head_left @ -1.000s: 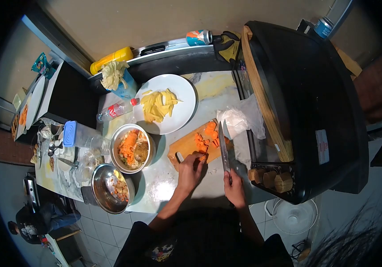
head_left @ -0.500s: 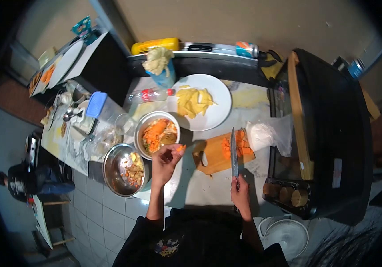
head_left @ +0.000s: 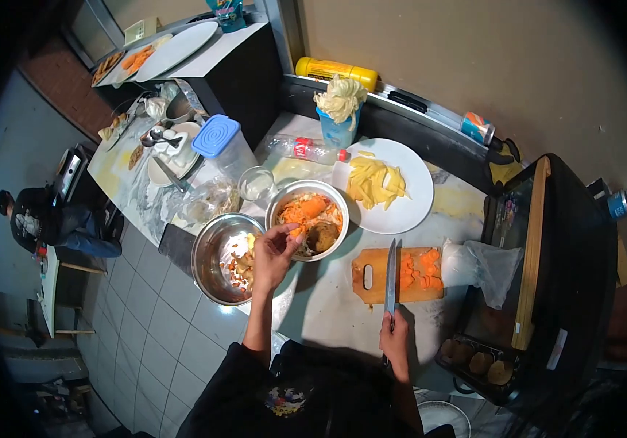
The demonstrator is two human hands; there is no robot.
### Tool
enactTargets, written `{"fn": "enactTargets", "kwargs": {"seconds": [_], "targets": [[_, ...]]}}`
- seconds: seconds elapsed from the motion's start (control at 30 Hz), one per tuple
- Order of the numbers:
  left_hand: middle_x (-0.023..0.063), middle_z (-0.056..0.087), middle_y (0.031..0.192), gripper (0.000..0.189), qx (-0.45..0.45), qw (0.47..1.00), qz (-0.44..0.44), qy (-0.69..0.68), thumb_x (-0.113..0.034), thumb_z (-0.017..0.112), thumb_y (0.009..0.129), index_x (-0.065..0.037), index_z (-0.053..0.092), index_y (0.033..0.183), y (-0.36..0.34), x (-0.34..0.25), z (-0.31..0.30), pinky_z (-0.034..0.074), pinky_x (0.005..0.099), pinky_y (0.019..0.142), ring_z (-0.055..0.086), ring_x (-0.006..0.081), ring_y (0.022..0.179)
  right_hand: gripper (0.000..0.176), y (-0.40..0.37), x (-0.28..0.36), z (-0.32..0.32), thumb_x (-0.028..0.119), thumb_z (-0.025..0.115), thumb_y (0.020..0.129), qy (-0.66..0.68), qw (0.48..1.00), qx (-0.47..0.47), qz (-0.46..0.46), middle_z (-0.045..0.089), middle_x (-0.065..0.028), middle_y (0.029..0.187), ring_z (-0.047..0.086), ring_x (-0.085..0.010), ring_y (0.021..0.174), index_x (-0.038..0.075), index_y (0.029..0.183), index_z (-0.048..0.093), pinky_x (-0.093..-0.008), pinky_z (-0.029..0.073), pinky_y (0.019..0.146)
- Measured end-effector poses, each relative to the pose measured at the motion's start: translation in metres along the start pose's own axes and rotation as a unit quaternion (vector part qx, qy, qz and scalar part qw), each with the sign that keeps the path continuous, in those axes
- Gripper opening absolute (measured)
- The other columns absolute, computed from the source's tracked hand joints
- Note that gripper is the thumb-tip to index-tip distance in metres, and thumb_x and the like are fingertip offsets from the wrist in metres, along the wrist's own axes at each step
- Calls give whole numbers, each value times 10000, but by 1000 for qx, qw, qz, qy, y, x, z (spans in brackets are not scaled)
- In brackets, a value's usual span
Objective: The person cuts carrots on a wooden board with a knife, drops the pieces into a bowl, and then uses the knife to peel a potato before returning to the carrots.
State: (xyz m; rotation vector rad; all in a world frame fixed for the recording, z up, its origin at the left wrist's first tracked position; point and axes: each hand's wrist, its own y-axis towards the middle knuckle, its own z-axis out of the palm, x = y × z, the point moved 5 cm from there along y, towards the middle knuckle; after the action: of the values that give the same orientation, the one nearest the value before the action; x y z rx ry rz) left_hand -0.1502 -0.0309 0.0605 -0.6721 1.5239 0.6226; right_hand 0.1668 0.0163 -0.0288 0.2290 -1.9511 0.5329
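Pinching a carrot piece [head_left: 296,231] between thumb and fingertips, the person's left hand [head_left: 273,254] hangs over the near rim of a steel bowl [head_left: 306,183] that already holds grated and chunked carrot and a brown lump, too blurred to name. The other fingers of that hand curl loosely beneath.

The right hand [head_left: 395,339] is wrapped round the handle of a knife [head_left: 391,270]. Its long blade lies across a wooden cutting board [head_left: 375,293], point away from the body, just beside a heap of carrot slices [head_left: 419,269] at the board's far-right end.

Small, stiff and light, the pinched piece likely needs only a fingertip grip. Its cut faces look damp, so it may be a little slippery, best taken by its flat sides. The slices on the board should handle the same way — firm enough to gather by the handful without crushing.

A second steel bowl [head_left: 213,276] with scraps sits just left of the first, almost under the left wrist. A white plate [head_left: 417,210] of pale potato strips [head_left: 373,182] stands behind the board, and a clear plastic bag [head_left: 485,263] lies at its right, against a black oven [head_left: 569,241]. Farther back are a bottle [head_left: 302,148], a glass [head_left: 257,182] and a blue-lidded tub [head_left: 218,139] — all well apart from both hands.
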Motion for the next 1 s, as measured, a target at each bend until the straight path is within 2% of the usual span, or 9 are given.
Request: {"fn": "enactTargets", "kwargs": {"seconds": [0.17, 0.23, 0.37, 0.43, 0.63, 0.77, 0.83, 1.0], "targets": [[-36, 562, 791, 253, 2, 1000, -5, 11, -31, 696, 835, 36, 623, 1067, 2, 2, 2, 438, 179, 700, 505, 44, 722, 213, 1, -10, 4, 154, 488, 946, -3, 1000, -4, 10, 456, -161, 623, 447, -259, 548, -26, 832, 491, -368, 365, 528], [-26, 577, 806, 261, 2, 1000, -6, 6, -35, 698, 834, 37, 623, 1073, 3, 4, 3, 439, 178, 707, 510, 45, 725, 220, 0, -8, 4, 161, 489, 946, 10, 999, 1, 43, 452, -148, 613, 432, -238, 537, -26, 830, 498, -362, 359, 518], [-11, 599, 839, 270, 4, 1000, -17, -20, -38, 701, 833, 37, 625, 1081, 4, 4, 4, 441, 181, 712, 519, 46, 737, 223, 3, -16, 5, 163, 489, 946, -7, 1000, -18, 13, 451, -144, 603, 431, -237, 526, -26, 829, 503, -367, 356, 508], [-3, 612, 849, 270, 13, 999, -24, -37, -41, 703, 832, 39, 630, 1079, 3, 5, 4, 443, 185, 714, 528, 50, 744, 228, 2, -16, 6, 168, 489, 945, -10, 999, -15, 49, 460, -156, 607, 453, -253, 533, -30, 832, 504, -375, 362, 512], [7, 626, 843, 258, 19, 999, -29, -6, -41, 699, 835, 46, 635, 1069, 2, 2, 2, 446, 191, 699, 541, 59, 741, 227, 3, -15, 5, 171, 486, 944, -28, 999, -25, 14, 472, -195, 642, 476, -311, 575, -32, 845, 502, -394, 377, 545], [23, 639, 860, 255, 8, 1000, -16, 21, -44, 700, 835, 42, 637, 1066, 3, -3, 1, 457, 197, 708, 558, 66, 758, 223, 2, -17, 6, 173, 482, 944, -26, 999, -18, 42, 481, -206, 649, 479, -346, 585, -30, 855, 506, -403, 380, 552], [35, 648, 870, 248, -30, 999, 5, -42, -49, 706, 831, 39, 642, 1053, 6, -2, -3, 467, 202, 724, 576, 72, 778, 226, 5, -14, 5, 167, 450, 977, -65, 995, -40, -68, 390, -6, 500, 411, -107, 347, 47, 785, 445, -277, 331, 333], [38, 652, 835, 217, -68, 998, 5, 5, -50, 704, 832, 42, 654, 1023, 12, -1, -23, 473, 207, 730, 585, 72, 762, 237, 4, -23, 5, 194, 441, 985, -71, 996, -27, -47, 393, 1, 499, 406, -97, 348, 56, 792, 453, -264, 327, 338]]}}
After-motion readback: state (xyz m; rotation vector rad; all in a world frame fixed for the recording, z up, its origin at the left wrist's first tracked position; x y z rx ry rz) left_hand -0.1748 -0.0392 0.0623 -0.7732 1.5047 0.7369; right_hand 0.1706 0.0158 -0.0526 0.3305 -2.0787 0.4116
